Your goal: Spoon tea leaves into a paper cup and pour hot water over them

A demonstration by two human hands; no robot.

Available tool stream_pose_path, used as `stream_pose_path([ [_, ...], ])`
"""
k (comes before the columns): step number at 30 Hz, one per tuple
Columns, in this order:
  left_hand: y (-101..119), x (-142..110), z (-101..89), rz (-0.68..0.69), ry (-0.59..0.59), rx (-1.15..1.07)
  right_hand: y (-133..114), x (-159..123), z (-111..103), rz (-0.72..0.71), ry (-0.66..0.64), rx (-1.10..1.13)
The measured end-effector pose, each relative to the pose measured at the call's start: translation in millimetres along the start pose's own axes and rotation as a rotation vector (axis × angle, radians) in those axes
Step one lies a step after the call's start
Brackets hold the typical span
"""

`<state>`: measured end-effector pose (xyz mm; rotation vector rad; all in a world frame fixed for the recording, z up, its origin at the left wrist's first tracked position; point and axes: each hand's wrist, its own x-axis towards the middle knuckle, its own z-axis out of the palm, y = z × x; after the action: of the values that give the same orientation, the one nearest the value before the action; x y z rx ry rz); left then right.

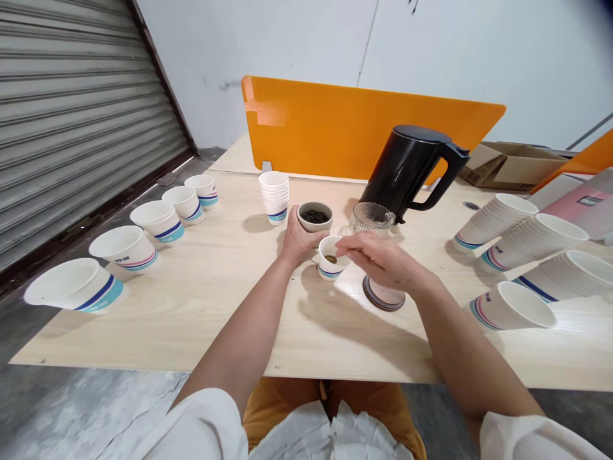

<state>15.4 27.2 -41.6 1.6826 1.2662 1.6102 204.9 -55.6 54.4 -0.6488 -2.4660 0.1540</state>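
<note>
My left hand (297, 241) wraps round the side of a small paper cup (330, 263) with a blue band that stands on the wooden table (201, 300). A pinch of dark tea leaves lies in the cup's bottom. My right hand (380, 259) hovers just over the cup's rim, fingers drawn together in a pinch pointing left. Right behind the cup stands a beige bowl of dark tea leaves (315, 216). A ribbed glass pitcher (371, 218) stands beside it. Under my right hand lies a round coaster or lid (383, 298).
A black electric kettle (412, 169) stands behind the pitcher, before an orange divider (354, 124). A stack of cups (274, 195) is left of the bowl. Several single cups (158, 220) line the left edge. Tall lying stacks of cups (522, 246) fill the right.
</note>
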Motion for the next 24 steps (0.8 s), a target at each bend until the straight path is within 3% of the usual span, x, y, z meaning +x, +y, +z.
stream_pose_path([
  [2, 1, 0, -0.3, -0.003, -0.004, 0.012, 0, 0, -1, 0.003, 0.049, -0.004],
  [6, 4, -1, -0.7, -0.019, 0.002, 0.025, 2, -5, -3, 0.024, -0.049, -0.014],
  [14, 3, -1, -0.6, -0.009, -0.004, 0.037, 2, -20, -16, 0.068, 0.351, 0.064],
  [18, 2, 0, -0.8, -0.018, -0.006, 0.040, 4, -19, -10, -0.021, 0.198, 0.035],
  [21, 2, 1, -0.7, -0.005, -0.007, 0.041, 3, -18, -7, -0.069, 0.251, 0.041],
  [24, -1, 2, -1.2, -0.007, -0.019, 0.080, 3, -19, -6, -0.024, 0.286, 0.081],
])
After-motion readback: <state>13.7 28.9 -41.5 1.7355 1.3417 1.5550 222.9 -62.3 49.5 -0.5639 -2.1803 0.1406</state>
